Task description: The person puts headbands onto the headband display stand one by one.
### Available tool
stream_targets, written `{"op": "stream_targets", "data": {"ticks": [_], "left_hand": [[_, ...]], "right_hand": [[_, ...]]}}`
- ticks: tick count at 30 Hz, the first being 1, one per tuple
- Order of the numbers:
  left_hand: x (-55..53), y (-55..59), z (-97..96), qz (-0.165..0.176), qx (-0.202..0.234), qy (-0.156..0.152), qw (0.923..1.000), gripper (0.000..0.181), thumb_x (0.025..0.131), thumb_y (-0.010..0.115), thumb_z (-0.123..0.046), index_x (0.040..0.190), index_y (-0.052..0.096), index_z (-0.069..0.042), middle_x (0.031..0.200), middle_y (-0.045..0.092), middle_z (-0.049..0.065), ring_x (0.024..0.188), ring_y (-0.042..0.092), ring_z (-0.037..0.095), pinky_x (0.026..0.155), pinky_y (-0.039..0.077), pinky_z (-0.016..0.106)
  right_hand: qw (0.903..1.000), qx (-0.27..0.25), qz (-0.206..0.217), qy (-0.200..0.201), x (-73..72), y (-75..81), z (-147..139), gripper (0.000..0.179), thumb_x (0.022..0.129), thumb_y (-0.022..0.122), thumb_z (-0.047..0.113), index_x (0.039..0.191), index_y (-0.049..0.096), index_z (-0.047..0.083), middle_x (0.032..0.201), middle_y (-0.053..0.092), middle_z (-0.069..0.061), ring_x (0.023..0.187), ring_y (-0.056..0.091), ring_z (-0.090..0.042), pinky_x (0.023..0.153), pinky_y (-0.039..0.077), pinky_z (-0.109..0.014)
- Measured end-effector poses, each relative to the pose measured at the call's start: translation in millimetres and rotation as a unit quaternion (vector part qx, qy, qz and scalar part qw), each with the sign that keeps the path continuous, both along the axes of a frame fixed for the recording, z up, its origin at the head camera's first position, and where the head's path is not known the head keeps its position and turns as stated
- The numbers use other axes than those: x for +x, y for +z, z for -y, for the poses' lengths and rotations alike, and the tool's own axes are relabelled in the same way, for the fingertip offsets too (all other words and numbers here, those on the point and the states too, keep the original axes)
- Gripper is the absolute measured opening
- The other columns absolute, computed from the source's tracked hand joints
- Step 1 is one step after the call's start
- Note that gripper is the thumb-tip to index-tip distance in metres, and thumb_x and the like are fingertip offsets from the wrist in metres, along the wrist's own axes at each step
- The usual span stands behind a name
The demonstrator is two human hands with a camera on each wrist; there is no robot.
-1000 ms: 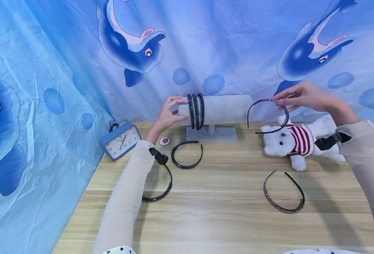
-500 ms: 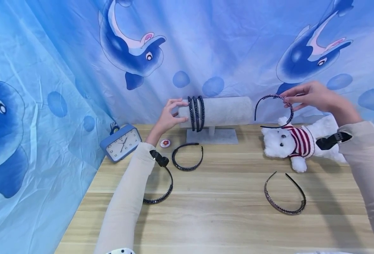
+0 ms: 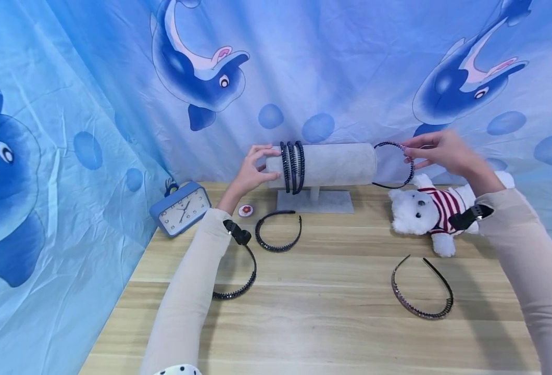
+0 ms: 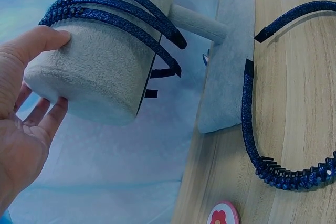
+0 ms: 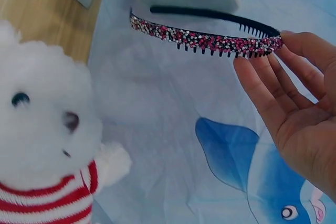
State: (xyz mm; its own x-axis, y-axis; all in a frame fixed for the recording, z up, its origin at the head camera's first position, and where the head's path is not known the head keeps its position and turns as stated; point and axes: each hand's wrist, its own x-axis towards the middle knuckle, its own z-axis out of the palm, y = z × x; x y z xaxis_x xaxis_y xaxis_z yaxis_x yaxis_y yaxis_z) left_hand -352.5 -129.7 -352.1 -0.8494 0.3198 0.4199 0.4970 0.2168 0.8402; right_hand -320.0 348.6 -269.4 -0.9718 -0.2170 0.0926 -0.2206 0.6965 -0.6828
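My left hand [image 3: 250, 171] grips the left end of a grey plush T-bar display stand [image 3: 339, 164], thumb and fingers around its roll in the left wrist view. Three dark beaded headbands [image 4: 121, 19] hang side by side on the roll near that hand. At the roll's other end, my right hand [image 3: 444, 151] pinches a headband [image 5: 205, 40] with pink and silver glitter between thumb and fingers. Its curve stands upright with the open side facing the roll, and its tips overlap the roll's right end in the head view.
Two dark headbands [image 3: 276, 249] lie at left on the wooden table, one partly under my left sleeve. A pinkish headband [image 3: 421, 314] lies front right. A blue clock [image 3: 182, 211], a flower badge [image 3: 245, 210] and a white plush bear [image 3: 412, 213] stand or lie around the stand.
My right hand has moved left with the glitter headband, bringing it from above the bear to the roll's right end. My left hand keeps its grip on the roll.
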Motion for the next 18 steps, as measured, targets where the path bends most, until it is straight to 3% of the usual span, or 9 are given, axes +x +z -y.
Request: {"op": "stream_targets", "data": {"ticks": [5,14,18], "left_hand": [[17.3,14.4,-2.8,0.012,-0.001,-0.002,0.9999,0.053,0.082,0.076,0.004,0.132,0.060,0.003,0.157,0.030,0.024,0.150,0.029,0.035,0.122,0.035,0.061],[15.0,12.2,-3.6,0.013,0.001,0.003,0.9999,0.053,0.082,0.076,0.005,0.132,0.060,0.003,0.157,0.031,0.022,0.150,0.029,0.034,0.122,0.036,0.059],[7.8,6.7,-2.4,0.015,0.002,0.005,0.9999,0.054,0.081,0.078,0.006,0.132,0.061,0.003,0.157,0.032,0.019,0.149,0.029,0.033,0.122,0.036,0.058]], "right_hand": [[0.9990,-0.043,-0.008,0.000,-5.8,-9.3,10.5,0.048,0.099,0.068,0.028,0.137,0.061,-0.001,0.090,0.073,0.019,0.082,0.071,0.002,0.070,0.065,-0.024],[0.9947,-0.100,-0.026,-0.002,-12.2,-19.4,29.2,0.044,0.097,0.069,0.021,0.132,0.063,-0.006,0.085,0.071,0.019,0.080,0.071,-0.001,0.068,0.066,-0.026],[0.9938,-0.105,-0.037,-0.001,-14.1,-22.3,36.7,0.043,0.097,0.070,0.020,0.131,0.064,-0.006,0.084,0.071,0.019,0.080,0.070,0.000,0.067,0.066,-0.027]]}}
